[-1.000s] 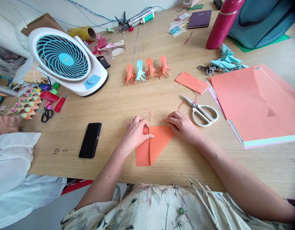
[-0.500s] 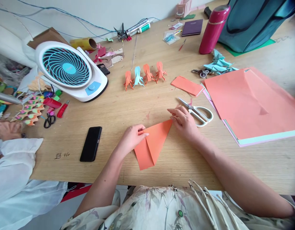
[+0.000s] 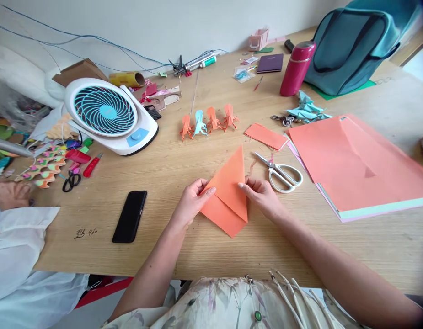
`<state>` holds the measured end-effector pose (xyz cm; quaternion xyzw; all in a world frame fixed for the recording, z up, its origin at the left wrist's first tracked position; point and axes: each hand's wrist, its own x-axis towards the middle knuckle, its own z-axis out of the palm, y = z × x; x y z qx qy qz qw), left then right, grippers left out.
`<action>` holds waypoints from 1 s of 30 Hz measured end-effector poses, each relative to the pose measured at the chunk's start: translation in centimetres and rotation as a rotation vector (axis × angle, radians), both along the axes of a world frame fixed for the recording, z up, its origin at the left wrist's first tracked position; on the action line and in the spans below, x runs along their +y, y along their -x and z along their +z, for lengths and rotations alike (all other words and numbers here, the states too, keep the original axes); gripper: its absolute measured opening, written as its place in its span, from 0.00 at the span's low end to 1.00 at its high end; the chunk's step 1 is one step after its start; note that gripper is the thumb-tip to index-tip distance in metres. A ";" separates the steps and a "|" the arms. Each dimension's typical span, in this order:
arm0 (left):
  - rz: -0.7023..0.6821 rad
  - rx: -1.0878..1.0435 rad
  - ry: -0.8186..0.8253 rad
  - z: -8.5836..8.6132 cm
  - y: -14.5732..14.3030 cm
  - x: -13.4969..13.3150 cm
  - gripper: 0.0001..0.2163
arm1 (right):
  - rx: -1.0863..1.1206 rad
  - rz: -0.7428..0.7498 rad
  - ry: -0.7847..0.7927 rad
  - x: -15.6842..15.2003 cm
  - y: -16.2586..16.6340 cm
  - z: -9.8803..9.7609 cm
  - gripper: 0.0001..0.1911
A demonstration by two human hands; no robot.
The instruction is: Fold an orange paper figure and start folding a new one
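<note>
Between my two hands is a folded sheet of orange paper (image 3: 228,183), with a triangular flap on top and a strip showing below it. My left hand (image 3: 192,201) pinches its left edge, thumb on top and fingers underneath. On the right edge, my right hand (image 3: 261,194) grips the paper the same way. White-handled scissors (image 3: 283,173) lie just beyond my right hand, blades pointing up and left. A small stack of orange paper strips (image 3: 266,136) rests behind them. Farther back stand several folded paper figures (image 3: 213,119), orange and light blue, in a row.
A black phone (image 3: 129,216) lies left of my hands, with a white fan (image 3: 108,114) behind it. Large coloured sheets (image 3: 362,169) cover the right side. A pink flask (image 3: 297,68) and a teal bag (image 3: 348,50) stand at the back right. Another person's hand (image 3: 12,194) is at far left.
The orange paper has turned so its point faces away from me. My right hand has shifted from the far corner down to the right edge. The view has tilted up slightly.
</note>
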<state>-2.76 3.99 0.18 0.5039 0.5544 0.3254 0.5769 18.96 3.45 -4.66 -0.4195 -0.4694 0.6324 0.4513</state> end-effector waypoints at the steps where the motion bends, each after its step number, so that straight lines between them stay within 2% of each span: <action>1: -0.050 -0.013 0.033 0.0 0.1 0.1 0.18 | 0.004 0.003 0.015 -0.1 0.0 0.0 0.21; 6: -0.270 -0.005 0.155 0.8 1.0 1.0 0.20 | 0.011 0.122 0.054 0.0 -0.2 -0.1 0.21; 9: -0.313 -0.008 0.165 0.7 1.0 1.2 0.18 | -0.028 0.218 0.049 -0.1 -0.4 0.2 0.23; 12: -0.306 -0.011 0.162 -0.2 0.5 1.0 0.17 | -0.046 0.257 0.070 -0.2 -0.5 0.5 0.24; 16: -0.375 0.038 0.131 -1.3 0.0 0.5 0.14 | -0.044 0.126 0.094 0.1 -0.3 0.8 0.24; 20: -0.450 0.149 0.143 -1.4 -0.2 0.1 0.12 | 0.002 0.011 0.096 0.4 -0.2 0.9 0.23; 23: -0.416 0.069 0.113 -1.2 -0.8 0.3 0.13 | 0.000 0.027 0.087 0.3 -0.1 0.9 0.24; 26: -0.303 -0.036 0.006 -0.9 -2.0 1.2 0.14 | -0.026 0.068 0.055 0.2 -0.1 0.9 0.25; 30: -0.192 0.049 -0.216 -1.0 -3.6 2.9 0.13 | -0.085 0.136 -0.007 0.1 -0.1 0.7 0.26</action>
